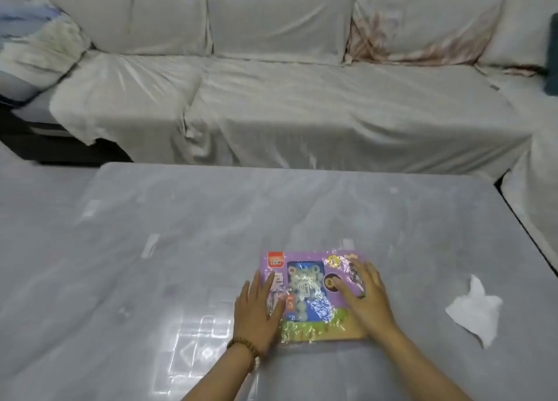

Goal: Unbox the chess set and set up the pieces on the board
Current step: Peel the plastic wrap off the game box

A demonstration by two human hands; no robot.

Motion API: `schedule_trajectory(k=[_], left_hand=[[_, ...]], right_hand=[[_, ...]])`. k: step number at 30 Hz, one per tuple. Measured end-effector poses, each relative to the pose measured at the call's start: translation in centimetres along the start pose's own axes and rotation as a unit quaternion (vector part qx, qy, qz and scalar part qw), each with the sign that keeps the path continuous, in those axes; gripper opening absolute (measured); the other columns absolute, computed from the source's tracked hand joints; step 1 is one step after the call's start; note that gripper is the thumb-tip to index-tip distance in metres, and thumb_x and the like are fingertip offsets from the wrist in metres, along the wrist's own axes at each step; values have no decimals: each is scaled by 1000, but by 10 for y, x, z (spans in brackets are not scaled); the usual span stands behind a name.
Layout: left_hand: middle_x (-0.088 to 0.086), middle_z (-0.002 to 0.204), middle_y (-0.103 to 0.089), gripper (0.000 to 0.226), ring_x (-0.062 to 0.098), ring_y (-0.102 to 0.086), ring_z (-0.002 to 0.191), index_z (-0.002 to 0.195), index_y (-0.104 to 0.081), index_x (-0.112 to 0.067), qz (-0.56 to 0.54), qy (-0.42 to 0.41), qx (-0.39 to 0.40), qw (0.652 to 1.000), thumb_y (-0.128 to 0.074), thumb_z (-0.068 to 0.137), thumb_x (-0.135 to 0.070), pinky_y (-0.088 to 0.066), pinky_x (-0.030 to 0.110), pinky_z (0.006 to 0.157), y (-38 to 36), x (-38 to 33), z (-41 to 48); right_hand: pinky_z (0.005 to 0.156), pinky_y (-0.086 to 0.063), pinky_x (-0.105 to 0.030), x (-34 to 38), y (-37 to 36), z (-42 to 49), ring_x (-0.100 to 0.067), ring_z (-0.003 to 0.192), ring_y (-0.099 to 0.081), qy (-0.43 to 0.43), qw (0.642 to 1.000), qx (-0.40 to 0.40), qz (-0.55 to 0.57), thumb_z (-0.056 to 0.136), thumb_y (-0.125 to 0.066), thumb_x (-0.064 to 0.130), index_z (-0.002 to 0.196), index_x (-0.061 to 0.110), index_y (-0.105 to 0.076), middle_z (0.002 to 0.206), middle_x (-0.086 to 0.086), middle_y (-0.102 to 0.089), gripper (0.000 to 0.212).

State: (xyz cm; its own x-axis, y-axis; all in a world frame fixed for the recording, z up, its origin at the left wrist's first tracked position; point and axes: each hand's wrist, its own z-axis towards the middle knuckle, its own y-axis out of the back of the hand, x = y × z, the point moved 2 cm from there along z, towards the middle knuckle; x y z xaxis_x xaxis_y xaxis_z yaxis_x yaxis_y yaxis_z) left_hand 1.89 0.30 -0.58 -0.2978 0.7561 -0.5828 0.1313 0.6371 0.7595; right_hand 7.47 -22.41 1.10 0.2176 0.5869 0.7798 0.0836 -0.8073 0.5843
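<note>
A flat purple chess set box (308, 292), wrapped in shiny clear film, lies on the grey table (181, 234) near its front. Through a blue window in the lid I see pale round pieces. My left hand (258, 313) rests flat on the box's left edge with straight fingers; a bead bracelet is on that wrist. On the box's right half lies my right hand (363, 295), palm down, fingers spread over the lid. The box is closed and the film looks unbroken.
A crumpled white tissue (475, 310) lies on the table to the right of the box. Behind the table stands a long sofa (302, 99) under a pale cover. The table's right edge runs close to the sofa's side section.
</note>
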Motion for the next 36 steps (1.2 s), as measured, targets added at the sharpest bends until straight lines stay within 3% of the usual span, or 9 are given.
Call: schedule_trajectory(k=[2,7,14,18,22,27,31,34,36], left_hand=[[-13,155,7,97,16,5,144,143,-5,-46,20,-13,-11,1000,14,57,-88,-2,39,117,-18,13,12],[-14,155,3,78,12,4,144,142,-9,-47,-28,-54,-76,995,-16,72,-78,6,36,115,-52,35,32],[-18,153,-12,77,-4,-5,140,139,-16,-50,-134,-100,-118,979,-32,69,-76,8,27,113,-61,44,37],[-21,148,-24,81,-5,-20,133,138,-7,-52,-182,-89,-132,970,-39,67,-75,0,29,116,-61,43,35],[-13,138,-43,92,16,-32,128,145,-15,-36,-190,-57,-152,968,-54,68,-67,-24,46,112,-61,44,38],[-16,107,-57,67,7,-51,95,121,-39,-34,-177,-82,-157,968,-59,68,-69,-42,43,95,-56,38,37],[-15,101,-60,62,8,-58,92,111,-45,-37,-174,-89,-150,969,-57,63,-73,-49,40,83,-48,35,33],[-13,106,-62,62,7,-60,95,113,-46,-38,-198,-88,-116,969,-59,62,-71,-50,39,87,-46,35,25],[-17,105,-59,42,-10,-58,89,108,-42,-41,-240,-94,-91,962,-65,75,-52,-50,19,83,-41,29,10]], right_hand=[[113,-26,-33,-20,-14,11,-11,139,-24,33,996,0,-83,73,-64,64,140,37,-36,153,10,-22,78],[112,-30,-38,-50,-32,25,-15,140,-24,105,978,-57,-171,64,-38,81,144,37,-29,153,11,-24,92],[101,-43,-41,-56,-39,28,-18,134,-35,103,974,-109,-172,55,-50,81,144,35,-22,152,13,-23,104],[92,-46,-38,-56,-41,27,-21,126,-43,106,972,-132,-160,53,-57,79,142,29,-22,146,7,-28,108],[86,-46,-37,-56,-42,28,-25,119,-48,67,973,-145,-169,51,-60,78,138,13,-26,136,-2,-31,115],[96,-44,-39,-55,-33,31,-25,122,-47,-28,988,-90,-119,53,-69,77,134,13,-38,135,-5,-40,107],[85,-54,-46,-68,-21,35,-24,89,-62,-87,995,-38,32,28,-74,81,82,16,-66,95,-10,-70,85],[71,-59,-43,-66,-9,7,-26,75,-67,-99,978,22,183,63,-83,42,100,8,-67,91,-16,-73,53],[59,-57,-32,-70,1,-8,-23,71,-69,-96,964,51,244,77,-75,28,111,6,-60,92,-12,-72,44]])
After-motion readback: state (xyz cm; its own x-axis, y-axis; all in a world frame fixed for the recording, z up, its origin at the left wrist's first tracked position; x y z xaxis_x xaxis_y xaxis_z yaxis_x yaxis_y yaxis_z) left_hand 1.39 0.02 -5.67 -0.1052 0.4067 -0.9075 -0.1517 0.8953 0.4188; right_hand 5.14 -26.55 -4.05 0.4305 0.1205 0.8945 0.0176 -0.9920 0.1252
